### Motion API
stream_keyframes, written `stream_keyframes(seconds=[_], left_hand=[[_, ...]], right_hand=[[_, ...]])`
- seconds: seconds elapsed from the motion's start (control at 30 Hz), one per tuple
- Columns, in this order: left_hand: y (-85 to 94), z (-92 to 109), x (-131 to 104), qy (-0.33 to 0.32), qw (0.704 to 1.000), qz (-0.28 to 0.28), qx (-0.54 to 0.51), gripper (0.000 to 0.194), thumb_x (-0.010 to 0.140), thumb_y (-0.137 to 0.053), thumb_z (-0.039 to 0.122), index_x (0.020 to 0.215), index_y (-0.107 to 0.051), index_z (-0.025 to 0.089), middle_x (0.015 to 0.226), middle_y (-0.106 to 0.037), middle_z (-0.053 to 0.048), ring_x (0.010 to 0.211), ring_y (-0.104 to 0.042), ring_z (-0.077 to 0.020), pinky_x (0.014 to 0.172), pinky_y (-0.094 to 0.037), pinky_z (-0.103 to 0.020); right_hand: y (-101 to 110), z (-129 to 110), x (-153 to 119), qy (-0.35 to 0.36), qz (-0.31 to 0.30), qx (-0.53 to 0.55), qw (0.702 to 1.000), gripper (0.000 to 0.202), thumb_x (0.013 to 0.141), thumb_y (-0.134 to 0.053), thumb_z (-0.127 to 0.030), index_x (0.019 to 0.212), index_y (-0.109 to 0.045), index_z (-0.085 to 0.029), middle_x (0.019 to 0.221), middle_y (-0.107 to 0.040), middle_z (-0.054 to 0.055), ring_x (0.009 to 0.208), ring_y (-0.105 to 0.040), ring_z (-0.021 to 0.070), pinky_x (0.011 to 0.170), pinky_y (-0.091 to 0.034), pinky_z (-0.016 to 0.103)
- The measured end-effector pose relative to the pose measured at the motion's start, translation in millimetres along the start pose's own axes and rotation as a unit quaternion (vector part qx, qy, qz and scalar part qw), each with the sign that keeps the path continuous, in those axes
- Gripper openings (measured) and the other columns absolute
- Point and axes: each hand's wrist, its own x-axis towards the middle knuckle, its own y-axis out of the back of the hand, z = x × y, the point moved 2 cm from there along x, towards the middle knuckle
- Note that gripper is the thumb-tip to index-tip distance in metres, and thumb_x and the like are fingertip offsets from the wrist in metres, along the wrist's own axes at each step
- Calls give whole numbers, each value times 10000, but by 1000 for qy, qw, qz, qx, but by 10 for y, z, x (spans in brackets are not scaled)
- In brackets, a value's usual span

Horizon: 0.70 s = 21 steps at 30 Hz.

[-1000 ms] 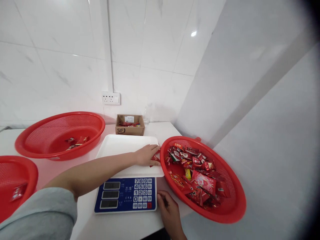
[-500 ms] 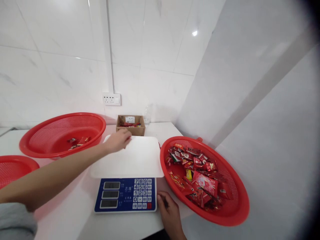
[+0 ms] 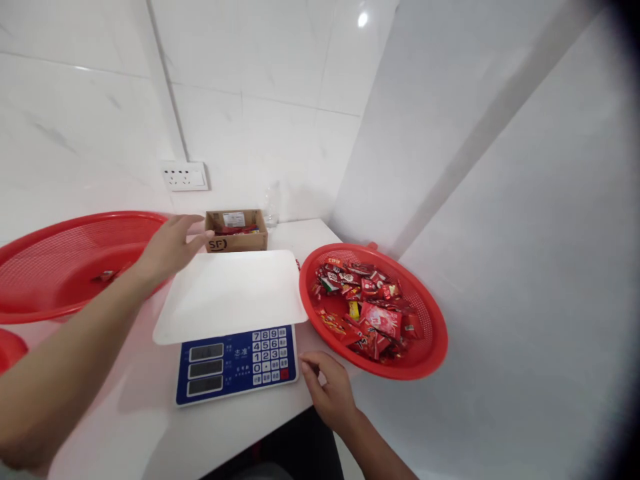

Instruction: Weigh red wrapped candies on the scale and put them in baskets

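Note:
My left hand (image 3: 175,245) is over the back left of the white scale pan (image 3: 233,290), its fingers apart and thumb stretched toward the small cardboard box (image 3: 237,241). Nothing shows in it. My right hand (image 3: 330,390) is low beside the right edge of the digital scale (image 3: 237,365), fingers curled and thumb and forefinger tips together. Whether anything is between those tips I cannot make out. The pan is bare. To the right, a red plastic basket (image 3: 433,350) holds many wrapped snacks (image 3: 370,307), mostly red packets.
A large red basket (image 3: 60,240) at the left holds a few packets, partly behind my forearm. Another red basket's rim (image 3: 13,347) shows at the left edge. A clear plastic bottle (image 3: 271,203) stands by the wall, near a socket (image 3: 185,176).
My left hand has moved left over the pan, and its fingers have opened. My right hand stays beside the scale. The view has turned right, shifting everything left.

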Motion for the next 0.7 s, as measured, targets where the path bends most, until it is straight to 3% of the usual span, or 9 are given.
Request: stream_keyframes(seconds=[0.07,0.13,0.2,0.27,0.33,0.4,0.5,0.6,0.7], left_hand=[[-157,328,-244,4,996,-27,-83,431,837,-457,496,1109,-555,178,1069,-631,-100,939,-599,-280,849,-466,-465],[-358,622,-551,-19,982,-104,-155,381,844,-442,511,1017,-584,202,865,-661,-34,750,-620,-194,705,-517,-354],[-606,843,-886,-20,914,-263,-309,334,832,-506,486,993,-584,203,850,-644,-21,745,-599,-168,679,-509,-317],[-851,971,-1208,-16,835,-381,-396,261,842,-518,431,934,-589,197,797,-607,-4,739,-576,-145,670,-494,-287],[-1100,1013,-1511,-6,763,-493,-419,222,809,-565,371,926,-595,184,794,-584,-1,696,-563,-131,635,-491,-281],[-1332,990,-1781,16,714,-569,-408,220,767,-606,342,908,-608,174,758,-570,10,605,-536,-107,578,-465,-268],[-1600,927,-2094,62,636,-623,-451,274,703,-679,351,890,-613,161,713,-575,11,624,-551,-116,584,-458,-270],[-1757,863,-2249,121,566,-614,-537,404,621,-768,398,900,-612,151,761,-614,-9,686,-594,-131,640,-463,-288],[-1827,797,-2265,161,521,-583,-602,447,615,-795,396,944,-617,150,824,-647,-33,716,-621,-132,708,-462,-304]], right_hand=[[219,-184,67,56,-6,-49,997,208,852,-513,-250,932,-699,-201,788,-718,55,704,-653,172,684,-520,284],[474,-340,175,101,4,-119,988,222,867,-490,-249,950,-692,-212,793,-718,55,732,-658,181,699,-518,300],[727,-404,324,72,11,-176,982,233,890,-470,-282,970,-681,-224,888,-717,62,832,-661,195,752,-515,312],[936,-365,494,16,1,-215,977,257,896,-463,-322,1035,-656,-223,985,-698,66,926,-644,208,798,-508,330],[1076,-229,670,-46,-30,-250,967,282,896,-466,-320,1110,-619,-221,1070,-668,66,977,-629,207,790,-515,319],[1138,-36,852,-84,-80,-290,950,317,902,-463,-272,1191,-577,-213,1176,-624,77,1070,-594,212,885,-483,344],[1101,266,1147,-104,-155,-320,929,388,835,-580,-213,1220,-572,-169,1257,-573,128,1141,-553,256,967,-432,383],[955,514,1456,-118,-216,-349,904,522,789,-672,-239,1277,-517,-137,1377,-457,166,1222,-479,284,1024,-379,416],[754,673,1712,-136,-249,-377,882,494,858,-611,-325,1310,-463,-193,1413,-411,111,1245,-441,290,1018,-356,525]])
